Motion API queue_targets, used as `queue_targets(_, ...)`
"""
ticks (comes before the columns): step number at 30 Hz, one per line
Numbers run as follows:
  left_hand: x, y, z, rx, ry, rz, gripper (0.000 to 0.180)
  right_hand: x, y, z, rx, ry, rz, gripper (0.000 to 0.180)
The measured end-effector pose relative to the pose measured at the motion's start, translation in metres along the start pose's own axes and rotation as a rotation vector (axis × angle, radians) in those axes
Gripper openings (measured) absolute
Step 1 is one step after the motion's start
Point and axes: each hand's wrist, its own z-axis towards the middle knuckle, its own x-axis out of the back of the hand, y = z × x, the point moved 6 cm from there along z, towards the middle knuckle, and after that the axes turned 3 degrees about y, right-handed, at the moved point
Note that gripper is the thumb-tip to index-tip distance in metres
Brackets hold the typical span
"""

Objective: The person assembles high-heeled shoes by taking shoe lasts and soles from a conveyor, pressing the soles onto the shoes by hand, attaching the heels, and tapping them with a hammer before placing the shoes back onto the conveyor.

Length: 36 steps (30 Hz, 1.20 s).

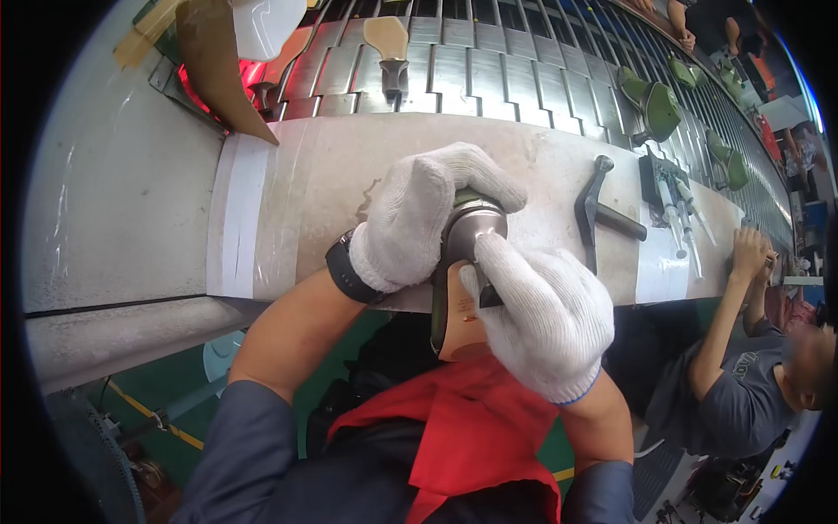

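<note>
My gloved left hand (pixel 419 210) is closed around the far end of a shoe (pixel 461 319), which lies sole up over the table's near edge. The tan sole points toward me, with dark green upper along its side. A shiny dark grey rounded part (pixel 476 229) shows between my hands, probably the heel. My gloved right hand (pixel 550 319) is closed against the shoe, its index fingertip on the grey part and its thumb by the sole. Whether those fingers also pinch something small is hidden.
A hammer (pixel 602 214) lies to the right on the table (pixel 305 183), beside a dark holder with several syringe-like tools (pixel 681 214). Beyond runs a slatted metal conveyor (pixel 515 65) carrying several green shoes (pixel 659 109). A cardboard flap (pixel 214 65) hangs at left. A co-worker (pixel 751 375) works at right.
</note>
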Motion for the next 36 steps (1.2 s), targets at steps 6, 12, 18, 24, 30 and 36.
queue_targets(6,0.007,0.001,-0.004,-0.042,0.019,-0.054,0.095,-0.008,-0.004,0.007,0.002,0.047,0.0,0.062)
queue_targets(12,0.019,-0.02,0.008,0.312,0.127,-0.386,0.031,-0.026,0.037,0.027,-0.331,0.102,0.359,0.031)
queue_targets(18,0.031,-0.035,0.015,0.289,0.138,-0.341,0.035,-0.039,0.076,-0.052,-1.074,0.056,0.688,0.023)
queue_targets(24,-0.016,-0.015,0.029,0.28,-0.021,-0.171,0.029,0.026,0.03,0.024,-0.505,-0.138,-0.005,0.03)
queue_targets(30,-0.015,-0.025,0.031,-0.012,0.065,0.101,0.033,0.011,0.032,0.024,0.04,-0.277,-0.401,0.024)
queue_targets(36,-0.023,-0.012,0.034,0.001,0.127,0.062,0.042,-0.003,0.039,0.027,-0.232,-0.238,-0.378,0.017)
